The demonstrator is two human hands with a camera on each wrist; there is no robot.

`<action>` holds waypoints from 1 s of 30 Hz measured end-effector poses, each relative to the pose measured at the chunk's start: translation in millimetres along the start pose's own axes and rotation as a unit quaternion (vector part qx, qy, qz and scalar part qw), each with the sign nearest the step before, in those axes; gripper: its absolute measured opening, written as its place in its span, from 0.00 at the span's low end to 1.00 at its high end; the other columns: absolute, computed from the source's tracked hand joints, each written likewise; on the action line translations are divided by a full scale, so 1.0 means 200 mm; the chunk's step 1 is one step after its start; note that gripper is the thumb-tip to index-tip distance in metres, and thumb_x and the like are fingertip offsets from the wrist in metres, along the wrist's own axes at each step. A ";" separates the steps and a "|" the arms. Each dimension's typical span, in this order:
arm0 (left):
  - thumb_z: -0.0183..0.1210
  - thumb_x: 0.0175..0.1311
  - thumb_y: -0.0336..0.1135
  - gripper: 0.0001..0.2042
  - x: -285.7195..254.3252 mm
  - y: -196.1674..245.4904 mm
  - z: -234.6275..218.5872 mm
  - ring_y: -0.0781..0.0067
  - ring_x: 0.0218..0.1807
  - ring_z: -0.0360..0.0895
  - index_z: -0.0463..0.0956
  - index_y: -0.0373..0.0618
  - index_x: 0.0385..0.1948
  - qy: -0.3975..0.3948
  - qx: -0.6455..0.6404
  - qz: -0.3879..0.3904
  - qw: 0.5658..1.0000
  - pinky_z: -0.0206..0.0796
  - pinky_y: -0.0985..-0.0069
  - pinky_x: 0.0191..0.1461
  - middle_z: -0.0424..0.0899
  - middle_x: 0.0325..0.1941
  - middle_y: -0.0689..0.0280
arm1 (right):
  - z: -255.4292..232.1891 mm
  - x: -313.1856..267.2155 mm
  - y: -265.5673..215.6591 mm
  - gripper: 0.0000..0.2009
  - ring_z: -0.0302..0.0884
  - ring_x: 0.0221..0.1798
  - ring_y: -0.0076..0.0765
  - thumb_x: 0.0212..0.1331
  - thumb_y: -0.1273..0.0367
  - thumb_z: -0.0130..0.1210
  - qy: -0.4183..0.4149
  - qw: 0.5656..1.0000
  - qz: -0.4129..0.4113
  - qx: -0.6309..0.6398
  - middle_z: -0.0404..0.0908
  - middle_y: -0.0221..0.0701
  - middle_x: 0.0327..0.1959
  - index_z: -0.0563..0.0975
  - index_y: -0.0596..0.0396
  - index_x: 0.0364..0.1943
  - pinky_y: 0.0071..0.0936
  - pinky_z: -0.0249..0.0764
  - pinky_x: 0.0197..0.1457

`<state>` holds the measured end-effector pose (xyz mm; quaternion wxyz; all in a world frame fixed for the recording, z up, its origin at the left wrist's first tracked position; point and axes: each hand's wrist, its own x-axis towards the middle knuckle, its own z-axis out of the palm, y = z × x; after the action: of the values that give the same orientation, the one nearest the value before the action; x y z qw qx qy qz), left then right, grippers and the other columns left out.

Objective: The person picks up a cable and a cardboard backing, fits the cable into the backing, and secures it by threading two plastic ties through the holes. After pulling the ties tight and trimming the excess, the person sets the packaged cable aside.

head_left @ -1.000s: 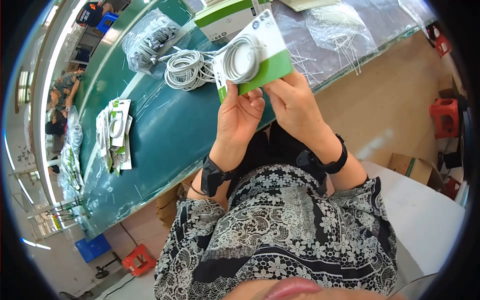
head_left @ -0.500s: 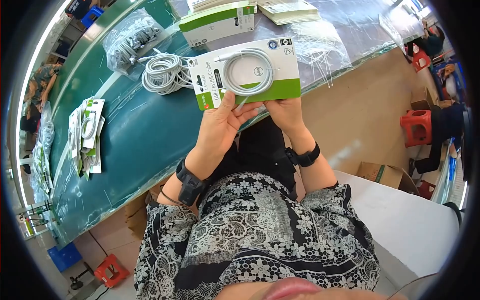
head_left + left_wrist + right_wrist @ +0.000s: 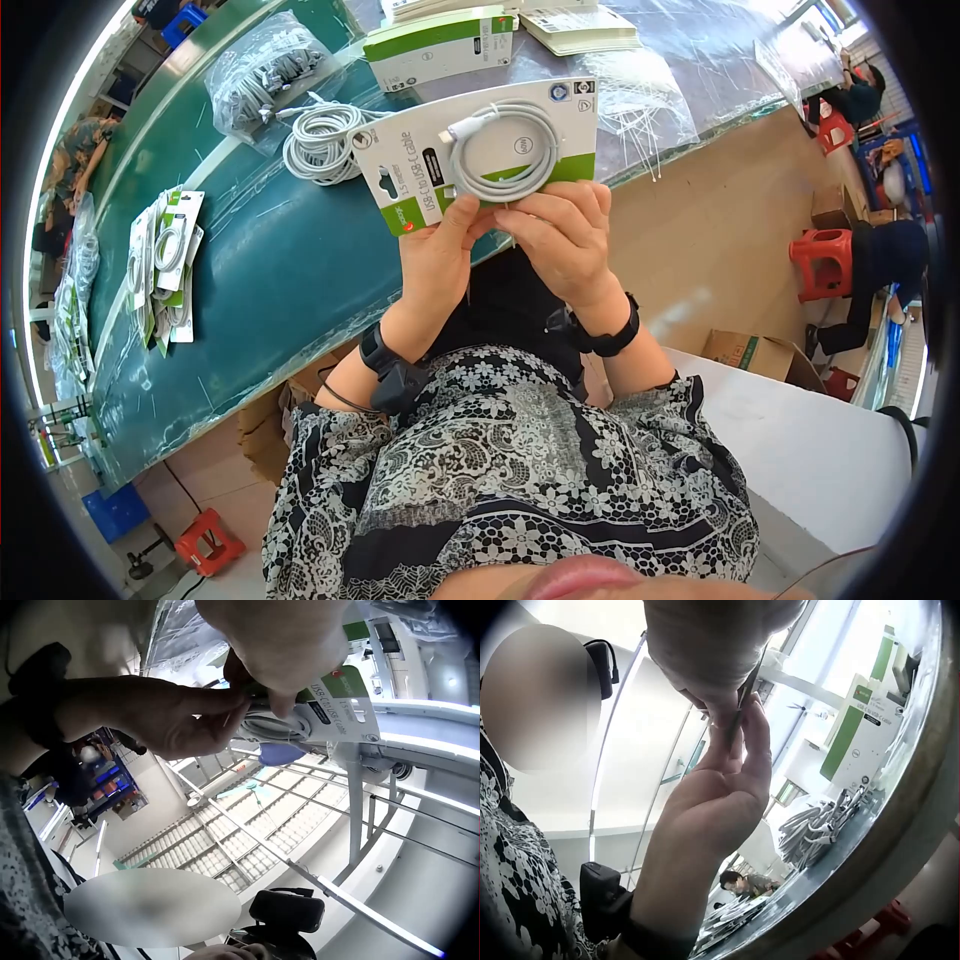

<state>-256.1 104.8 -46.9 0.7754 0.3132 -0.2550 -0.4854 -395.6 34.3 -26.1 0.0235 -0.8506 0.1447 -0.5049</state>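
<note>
A white and green USB-C cable card [image 3: 390, 165] is upright before me in the head view, with a white coiled cable [image 3: 550, 150] on its front. My left hand [image 3: 437, 265] grips its lower left edge, thumb in front and fingers behind. Beside that thumb, my right hand [image 3: 562, 240] has curled fingers at the coil's bottom, overlapping the card's lower edge. In the left wrist view, the right hand [image 3: 180, 720] pinches a thin white cable tie [image 3: 227, 718] under the card. The right wrist view shows the card edge-on between the hands.
Behind the card lie a loose cable coil [image 3: 320, 145] and a plastic bag of cables [image 3: 265, 75]. Finished-looking carded cables [image 3: 170, 265] are piled at the left. A green-white box [image 3: 440, 55], stacked cards [image 3: 580, 28] and loose cable ties [image 3: 640, 125] sit at the back.
The right hand has moved from the card's right corner to the coil's bottom, near the left thumb. The card has turned to face the head camera and tilted slightly.
</note>
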 end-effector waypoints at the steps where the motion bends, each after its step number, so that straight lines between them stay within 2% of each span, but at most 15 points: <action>1: 0.56 0.65 0.27 0.14 0.00 0.01 0.00 0.62 0.47 0.81 0.72 0.37 0.51 0.007 0.007 0.016 1.000 0.76 0.68 0.51 0.80 0.49 0.57 | 0.01 0.01 0.00 0.11 0.74 0.36 0.33 0.41 0.77 0.65 0.012 1.000 -0.006 0.020 0.79 0.31 0.35 0.80 0.54 0.32 0.30 0.68 0.38; 2: 0.56 0.65 0.27 0.14 0.01 0.03 -0.02 0.62 0.47 0.81 0.72 0.37 0.51 0.008 0.008 0.020 1.000 0.76 0.68 0.51 0.80 0.49 0.57 | 0.03 0.01 0.01 0.11 0.74 0.36 0.33 0.41 0.77 0.65 0.012 1.000 -0.009 0.023 0.79 0.31 0.35 0.80 0.54 0.32 0.30 0.68 0.38; 3: 0.58 0.62 0.26 0.14 0.03 0.07 -0.05 0.62 0.47 0.81 0.74 0.37 0.49 -0.054 0.157 0.134 0.977 0.76 0.69 0.51 0.80 0.49 0.56 | 0.05 -0.02 0.01 0.10 0.75 0.37 0.34 0.42 0.77 0.65 0.024 0.997 0.018 0.066 0.80 0.33 0.36 0.80 0.55 0.31 0.29 0.69 0.39; 4: 0.60 0.59 0.26 0.14 0.05 0.10 -0.07 0.62 0.48 0.81 0.75 0.37 0.47 -0.114 0.299 0.242 0.916 0.76 0.71 0.51 0.80 0.49 0.54 | 0.07 -0.04 0.01 0.09 0.77 0.38 0.35 0.43 0.77 0.65 0.034 0.993 0.043 0.108 0.80 0.34 0.37 0.81 0.56 0.31 0.28 0.70 0.40; 5: 0.62 0.56 0.25 0.14 0.06 0.12 -0.07 0.62 0.48 0.81 0.77 0.37 0.46 -0.169 0.430 0.340 0.819 0.75 0.72 0.50 0.80 0.49 0.53 | 0.08 -0.05 0.01 0.08 0.78 0.40 0.36 0.44 0.78 0.65 0.045 0.985 0.070 0.149 0.81 0.35 0.39 0.81 0.57 0.30 0.28 0.71 0.41; 6: 0.62 0.56 0.25 0.14 0.07 0.14 -0.06 0.62 0.48 0.81 0.77 0.37 0.46 -0.169 0.429 0.343 0.819 0.75 0.72 0.50 0.80 0.49 0.53 | 0.08 -0.05 0.00 0.08 0.78 0.40 0.36 0.44 0.78 0.65 0.045 0.986 0.067 0.147 0.81 0.35 0.39 0.81 0.57 0.30 0.28 0.71 0.41; 9: 0.66 0.48 0.24 0.15 0.08 0.18 0.01 0.61 0.49 0.80 0.79 0.36 0.41 -0.195 0.386 0.372 0.821 0.74 0.75 0.51 0.79 0.49 0.51 | 0.08 -0.01 -0.07 0.09 0.76 0.39 0.37 0.37 0.80 0.63 0.096 0.966 0.180 0.162 0.80 0.30 0.32 0.80 0.56 0.27 0.29 0.71 0.43; 14: 0.67 0.48 0.25 0.18 0.09 0.21 0.02 0.59 0.49 0.80 0.79 0.37 0.43 -0.203 0.385 0.382 0.815 0.74 0.74 0.52 0.80 0.48 0.52 | 0.10 0.02 -0.08 0.08 0.76 0.39 0.39 0.39 0.81 0.63 0.108 0.963 0.177 0.174 0.81 0.32 0.33 0.80 0.58 0.27 0.29 0.73 0.44; 18: 0.66 0.47 0.25 0.18 0.08 0.24 0.04 0.58 0.50 0.80 0.79 0.37 0.44 -0.206 0.390 0.386 0.810 0.74 0.73 0.52 0.80 0.48 0.52 | 0.12 -0.03 -0.09 0.08 0.77 0.43 0.41 0.42 0.80 0.63 0.099 0.958 0.195 0.187 0.82 0.34 0.36 0.81 0.59 0.30 0.29 0.73 0.46; 21: 0.66 0.47 0.24 0.18 0.07 0.26 0.05 0.55 0.52 0.79 0.80 0.38 0.44 -0.229 0.411 0.407 0.783 0.74 0.70 0.54 0.79 0.48 0.52 | 0.22 -0.29 -0.06 0.08 0.79 0.46 0.41 0.47 0.79 0.62 0.059 0.861 0.407 0.299 0.83 0.36 0.39 0.82 0.60 0.34 0.28 0.74 0.46; 22: 0.66 0.47 0.24 0.18 0.08 0.27 0.05 0.55 0.52 0.79 0.80 0.38 0.44 -0.227 0.410 0.406 0.785 0.74 0.70 0.54 0.79 0.48 0.52 | 0.21 -0.29 -0.05 0.08 0.79 0.46 0.41 0.47 0.79 0.62 0.056 0.861 0.408 0.299 0.83 0.36 0.39 0.82 0.60 0.34 0.28 0.74 0.46; 25: 0.65 0.47 0.24 0.18 0.08 0.30 0.05 0.52 0.53 0.79 0.81 0.40 0.44 -0.262 0.415 0.413 0.767 0.73 0.67 0.55 0.78 0.49 0.53 | 0.16 -0.26 -0.03 0.09 0.79 0.48 0.35 0.53 0.77 0.58 0.012 0.922 0.258 0.289 0.83 0.36 0.40 0.80 0.62 0.39 0.26 0.76 0.46; 26: 0.65 0.47 0.24 0.18 0.08 0.31 0.05 0.52 0.53 0.79 0.81 0.40 0.44 -0.263 0.414 0.413 0.768 0.73 0.67 0.55 0.78 0.49 0.53 | 0.17 -0.28 -0.03 0.09 0.79 0.48 0.35 0.53 0.77 0.58 0.012 0.922 0.259 0.288 0.83 0.36 0.40 0.80 0.62 0.39 0.26 0.76 0.46; 29: 0.65 0.46 0.24 0.18 0.08 0.33 0.07 0.50 0.53 0.78 0.81 0.42 0.44 -0.279 0.423 0.425 0.750 0.73 0.64 0.56 0.78 0.50 0.55 | 0.20 -0.39 -0.03 0.14 0.79 0.46 0.30 0.63 0.68 0.52 0.028 0.807 0.386 0.446 0.81 0.37 0.45 0.76 0.65 0.47 0.24 0.77 0.45; 30: 0.65 0.46 0.24 0.18 0.08 0.33 0.06 0.50 0.53 0.78 0.81 0.42 0.44 -0.280 0.423 0.426 0.750 0.73 0.64 0.56 0.78 0.50 0.55 | 0.21 -0.40 -0.04 0.14 0.79 0.46 0.30 0.63 0.68 0.52 0.028 0.808 0.385 0.445 0.81 0.37 0.45 0.76 0.65 0.47 0.24 0.77 0.45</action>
<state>-219.1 108.7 11.9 0.5842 0.3183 -0.7464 -0.0136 -393.9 58.1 -112.2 0.5884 -0.6066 0.2203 -0.4872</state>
